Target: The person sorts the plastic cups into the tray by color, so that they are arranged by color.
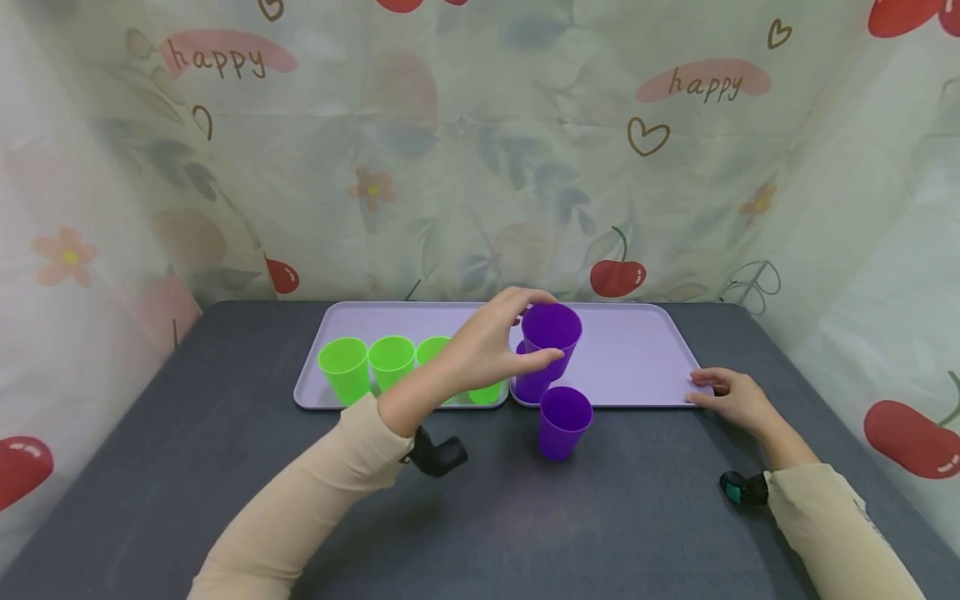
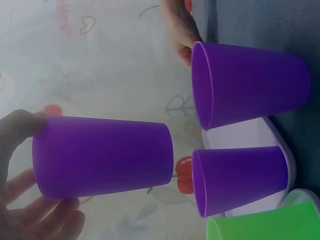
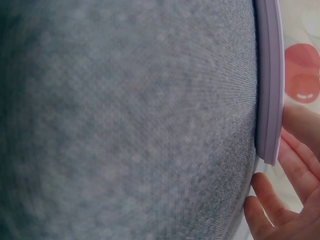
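Note:
My left hand point(image 1: 483, 337) grips a purple cup point(image 1: 553, 332) near its rim, thumb on one side and fingers on the other. That cup is upright, held in the air above the left end of the right lilac tray point(image 1: 630, 354). Partly hidden behind it, a second purple cup point(image 1: 531, 387) stands on the tray. A third purple cup point(image 1: 565, 425) stands on the table in front of the tray; the left wrist view shows this table cup point(image 2: 255, 85) apart from the held one. At the tray's front right corner, my right hand point(image 1: 738, 404) holds the edge point(image 3: 270, 100) between thumb and fingers.
Beside it lies a left lilac tray point(image 1: 405, 312) bearing several green cups point(image 1: 345, 371), some hidden by my left forearm. Both trays rest on a dark grey table point(image 1: 510, 533). A patterned curtain point(image 1: 465, 167) hangs behind and at both sides.

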Tool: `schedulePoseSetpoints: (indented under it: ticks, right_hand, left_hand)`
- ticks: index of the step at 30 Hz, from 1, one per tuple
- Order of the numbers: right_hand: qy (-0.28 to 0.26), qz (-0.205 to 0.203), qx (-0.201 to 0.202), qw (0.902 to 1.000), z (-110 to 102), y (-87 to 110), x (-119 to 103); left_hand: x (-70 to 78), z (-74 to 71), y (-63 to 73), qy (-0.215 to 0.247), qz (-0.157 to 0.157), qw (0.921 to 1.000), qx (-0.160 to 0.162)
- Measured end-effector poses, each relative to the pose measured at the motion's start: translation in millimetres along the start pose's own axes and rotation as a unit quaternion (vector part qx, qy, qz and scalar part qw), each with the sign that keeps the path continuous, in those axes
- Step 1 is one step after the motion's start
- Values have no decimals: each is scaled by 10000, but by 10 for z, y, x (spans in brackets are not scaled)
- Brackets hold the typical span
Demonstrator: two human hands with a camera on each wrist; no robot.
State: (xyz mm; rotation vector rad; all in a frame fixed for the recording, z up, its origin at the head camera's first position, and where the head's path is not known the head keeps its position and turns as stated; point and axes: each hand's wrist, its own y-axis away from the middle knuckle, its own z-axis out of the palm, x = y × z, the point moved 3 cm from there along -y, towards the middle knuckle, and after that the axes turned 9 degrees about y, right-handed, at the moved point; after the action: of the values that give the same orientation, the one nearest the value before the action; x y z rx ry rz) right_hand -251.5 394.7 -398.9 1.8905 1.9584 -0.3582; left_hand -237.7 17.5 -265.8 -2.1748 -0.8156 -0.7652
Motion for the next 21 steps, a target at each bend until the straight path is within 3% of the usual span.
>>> schedulePoseSetpoints:
  ticks: [13,21]
  right_hand:
    - [36,-1,7,10000,-3,6,-6]
    - [33,-57,36,10000,-1,11,-13]
  left_hand:
    - [-7,198,-243,243,83,9997,10]
    - [-100,338,-371,337,52,9994,82]
